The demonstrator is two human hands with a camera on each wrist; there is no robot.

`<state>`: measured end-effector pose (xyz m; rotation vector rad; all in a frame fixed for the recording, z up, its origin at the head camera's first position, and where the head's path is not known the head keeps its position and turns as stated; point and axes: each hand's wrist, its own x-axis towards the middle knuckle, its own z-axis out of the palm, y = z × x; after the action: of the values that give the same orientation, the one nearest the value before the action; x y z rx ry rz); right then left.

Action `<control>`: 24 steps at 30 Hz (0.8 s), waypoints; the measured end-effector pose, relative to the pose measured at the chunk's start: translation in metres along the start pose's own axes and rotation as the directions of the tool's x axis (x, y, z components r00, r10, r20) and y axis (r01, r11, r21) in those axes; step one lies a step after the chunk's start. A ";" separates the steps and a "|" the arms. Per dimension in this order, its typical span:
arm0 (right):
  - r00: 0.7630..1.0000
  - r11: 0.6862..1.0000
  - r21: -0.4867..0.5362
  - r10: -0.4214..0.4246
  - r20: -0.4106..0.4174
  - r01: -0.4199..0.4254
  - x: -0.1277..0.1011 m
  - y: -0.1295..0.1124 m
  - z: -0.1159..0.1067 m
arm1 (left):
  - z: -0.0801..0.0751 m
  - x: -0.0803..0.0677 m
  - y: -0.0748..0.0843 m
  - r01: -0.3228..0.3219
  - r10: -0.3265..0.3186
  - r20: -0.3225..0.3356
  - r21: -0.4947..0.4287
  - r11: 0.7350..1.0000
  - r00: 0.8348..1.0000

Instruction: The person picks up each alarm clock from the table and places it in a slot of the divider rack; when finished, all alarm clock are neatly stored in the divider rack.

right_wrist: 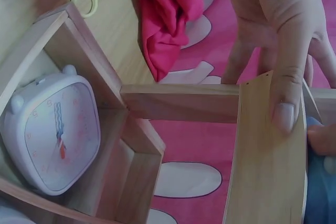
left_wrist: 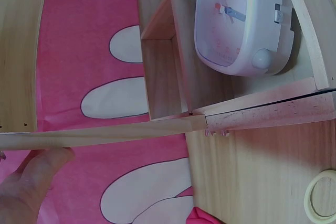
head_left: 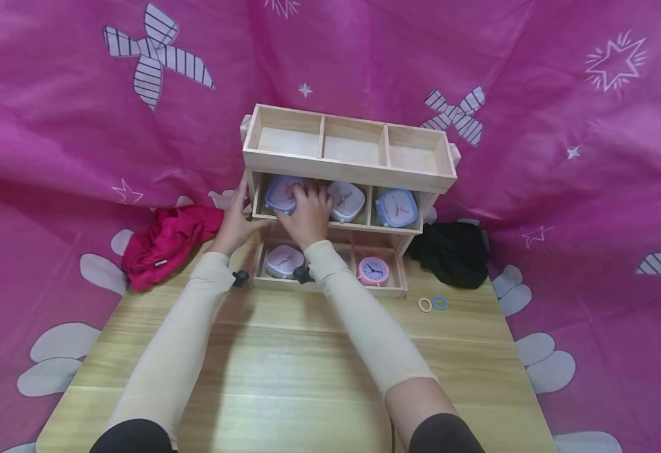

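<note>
A three-tier wooden rack (head_left: 350,165) stands at the table's back. My right hand (head_left: 309,214) grips a blue-purple alarm clock (head_left: 281,193) in the middle tier's left compartment; its finger shows on the clock's edge in the right wrist view. My left hand (head_left: 237,223) holds the rack's left side, its thumb on the front board (right_wrist: 270,145) of the middle tier. Beside the right hand sits a white alarm clock (head_left: 347,201), then a blue alarm clock (head_left: 396,208). The bottom tier holds a pale lilac alarm clock (head_left: 284,261) and a round pink alarm clock (head_left: 372,270).
The top tier has three compartments with bare floors (head_left: 291,141). A crimson cloth (head_left: 166,245) lies left of the rack, a black cloth (head_left: 449,253) right. A tan ring (head_left: 424,305) and blue ring (head_left: 439,303) lie front right; cream rings (right_wrist: 85,2) lie left. Pink curtain surrounds the table.
</note>
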<state>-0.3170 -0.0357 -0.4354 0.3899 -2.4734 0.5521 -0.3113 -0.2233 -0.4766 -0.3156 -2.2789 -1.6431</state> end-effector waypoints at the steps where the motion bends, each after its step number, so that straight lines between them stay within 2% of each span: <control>1: 1.000 1.000 -0.007 0.001 0.004 -0.001 0.001 0.000 0.001 | 0.001 0.000 0.000 -0.009 0.009 -0.002 0.001 1.000 1.000; 7: 0.999 1.000 -0.024 0.007 0.037 -0.006 0.004 -0.001 0.002 | 0.001 0.002 0.001 -0.025 0.025 0.000 0.022 0.999 1.000; 14: 0.997 0.998 -0.062 -0.014 0.073 0.019 0.004 -0.001 -0.003 | 0.000 0.002 0.000 -0.005 0.005 -0.005 0.035 0.999 1.000; 19: 0.997 0.996 0.073 -0.062 0.039 0.059 -0.006 0.008 -0.016 | 0.001 -0.005 0.003 0.044 -0.044 -0.002 0.063 0.997 0.999; 24: 0.994 0.970 0.224 -0.105 0.045 0.092 -0.031 0.032 -0.036 | -0.003 -0.016 0.015 0.068 -0.068 -0.002 0.134 0.989 0.998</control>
<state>-0.2880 0.0132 -0.4363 0.6205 -2.4370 0.7882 -0.2911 -0.2211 -0.4688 -0.2108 -2.4124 -1.5116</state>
